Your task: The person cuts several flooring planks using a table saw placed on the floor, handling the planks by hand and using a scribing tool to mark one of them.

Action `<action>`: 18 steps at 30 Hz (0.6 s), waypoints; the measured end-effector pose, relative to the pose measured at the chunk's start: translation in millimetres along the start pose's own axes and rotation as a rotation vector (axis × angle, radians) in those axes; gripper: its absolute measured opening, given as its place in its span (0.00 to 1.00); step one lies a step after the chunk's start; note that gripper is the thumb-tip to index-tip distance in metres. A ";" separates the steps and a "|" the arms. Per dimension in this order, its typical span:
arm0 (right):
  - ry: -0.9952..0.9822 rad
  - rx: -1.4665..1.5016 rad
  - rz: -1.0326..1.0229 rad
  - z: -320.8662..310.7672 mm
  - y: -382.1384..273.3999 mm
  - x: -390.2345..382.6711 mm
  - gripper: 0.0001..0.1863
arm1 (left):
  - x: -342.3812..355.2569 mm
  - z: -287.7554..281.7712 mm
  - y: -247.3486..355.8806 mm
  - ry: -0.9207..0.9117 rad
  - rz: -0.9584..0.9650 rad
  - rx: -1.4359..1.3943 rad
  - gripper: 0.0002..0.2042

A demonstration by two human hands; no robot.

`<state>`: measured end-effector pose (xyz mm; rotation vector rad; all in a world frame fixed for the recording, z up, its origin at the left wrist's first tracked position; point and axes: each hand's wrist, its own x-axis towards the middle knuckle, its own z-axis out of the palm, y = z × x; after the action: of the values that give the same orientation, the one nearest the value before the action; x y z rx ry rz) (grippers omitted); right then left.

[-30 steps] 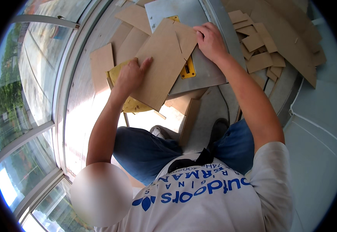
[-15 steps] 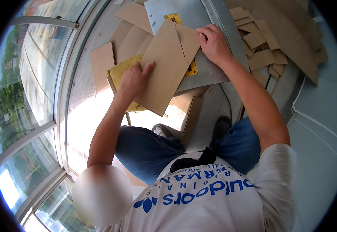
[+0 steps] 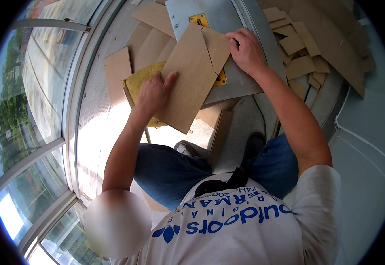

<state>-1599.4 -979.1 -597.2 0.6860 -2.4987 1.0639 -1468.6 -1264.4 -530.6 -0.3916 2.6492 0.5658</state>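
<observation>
A thin brown wooden board lies aslant over the near left part of a grey metal machine table, its near corner overhanging the table's front edge. My left hand grips the board's left edge, thumb on top. Against its upper right side sits a smaller wooden piece, with a narrow dark line between the two; I cannot tell whether they are fully apart. My right hand pinches the smaller piece's right corner, fingers curled. A yellow plate set in the table shows beyond the board and again below the smaller piece.
Left of the board is a yellow sheet-like thing, with more brown boards beside it. Several wooden offcuts are heaped at right, next to a large sheet. A black cable hangs below the table. Windows line the left.
</observation>
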 end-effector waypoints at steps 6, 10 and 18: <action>-0.008 -0.003 0.000 0.5 2.1 -0.3 0.07 | 0.2 0.9 0.4 0.009 0.001 -0.002 0.39; -0.014 -0.003 0.014 -0.3 1.1 -0.8 0.07 | -0.5 2.5 0.0 -0.006 -0.024 -0.017 0.39; 0.031 0.079 0.075 -2.8 -1.0 1.6 0.07 | -2.5 -2.5 5.9 -0.022 -0.063 -0.094 0.39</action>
<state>-1599.8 -978.1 -594.0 0.5976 -2.4849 1.1958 -1469.2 -1259.9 -525.5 -0.4912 2.5859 0.6721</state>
